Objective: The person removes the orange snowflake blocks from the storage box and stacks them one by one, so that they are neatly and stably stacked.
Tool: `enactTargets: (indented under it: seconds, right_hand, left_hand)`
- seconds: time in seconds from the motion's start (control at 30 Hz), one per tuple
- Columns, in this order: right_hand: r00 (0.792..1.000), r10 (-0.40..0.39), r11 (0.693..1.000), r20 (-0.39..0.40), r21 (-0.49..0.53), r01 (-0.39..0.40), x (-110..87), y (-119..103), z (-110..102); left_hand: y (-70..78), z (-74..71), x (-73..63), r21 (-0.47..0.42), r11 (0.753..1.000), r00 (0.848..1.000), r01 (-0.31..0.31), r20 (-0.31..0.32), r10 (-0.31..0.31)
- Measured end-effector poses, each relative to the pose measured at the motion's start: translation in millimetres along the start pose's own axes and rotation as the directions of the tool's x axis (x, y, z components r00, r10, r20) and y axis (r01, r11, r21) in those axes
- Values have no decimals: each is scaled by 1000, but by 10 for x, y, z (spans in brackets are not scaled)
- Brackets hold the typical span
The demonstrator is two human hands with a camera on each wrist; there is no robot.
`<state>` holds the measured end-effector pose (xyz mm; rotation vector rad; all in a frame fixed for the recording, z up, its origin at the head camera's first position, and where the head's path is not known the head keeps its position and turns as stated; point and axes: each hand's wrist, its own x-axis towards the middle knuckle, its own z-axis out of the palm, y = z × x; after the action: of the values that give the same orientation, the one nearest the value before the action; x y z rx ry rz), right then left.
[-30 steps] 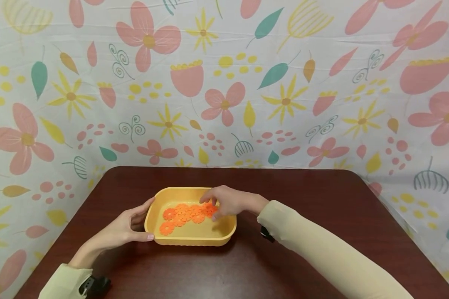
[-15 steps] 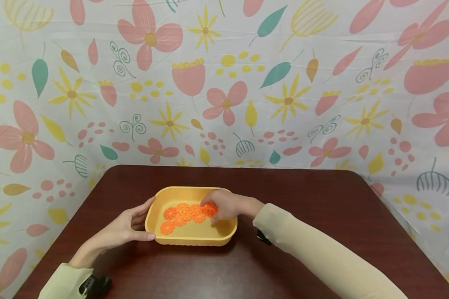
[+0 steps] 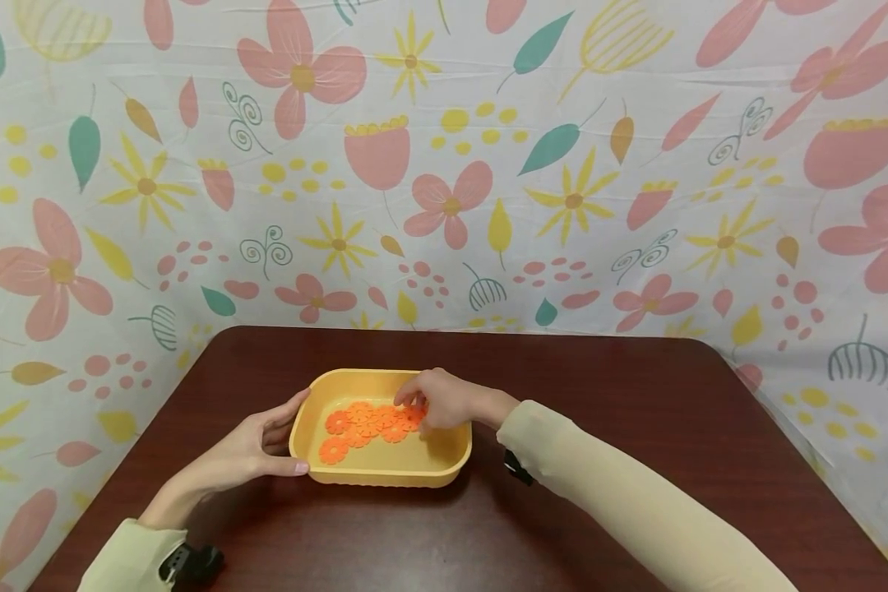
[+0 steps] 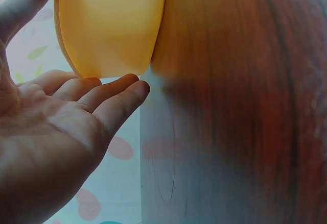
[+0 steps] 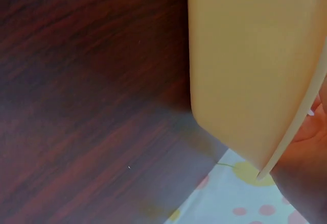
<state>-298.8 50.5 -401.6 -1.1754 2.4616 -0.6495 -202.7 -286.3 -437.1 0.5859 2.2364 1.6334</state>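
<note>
Near the middle of the dark reddish-brown table (image 3: 599,411) sits a shallow yellow tray (image 3: 385,477) with rounded corners, and in it lies a loose, partly overlapping cluster of flat orange flower-shaped pieces (image 3: 367,424), running from its left side toward the right, with bare floor in front of them. The person's left hand (image 3: 255,448) spans the tray's left end, thumb and fingers spread well apart: the thumb touches the near corner, the fingers lie against the far one, and the left wrist view shows them fairly straight along the outer wall. The right hand (image 3: 450,399) reaches over the right side into the tray, fingers bent down above the pieces at that end of the cluster; I can't tell whether the fingertips have met on one, since the tray's wall hides most of that hand from the right wrist camera. Both arms wear pale sleeves (image 3: 629,485), and behind the table hangs a white cloth (image 3: 444,99) printed with pink, yellow and teal flowers and leaves.
</note>
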Motion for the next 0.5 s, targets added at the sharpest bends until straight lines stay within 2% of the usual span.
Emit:
enactTargets:
  seconds: [0.23, 0.33, 0.5]
  right_hand:
    - [998, 58, 976, 10, -210, -54, 33, -12, 40]
    - [998, 56, 972, 8, -231, -53, 40, -13, 51]
    - [1000, 15, 983, 8, -185, -13, 52, 20, 79]
  left_hand:
    - [-5, 3, 8, -12, 1000, 1000, 2, 4, -2]
    - [-6, 2, 11, -19, 1000, 1000, -2, 9, 2]
    - [-7, 0, 5, -20, 1000, 1000, 3, 5, -3]
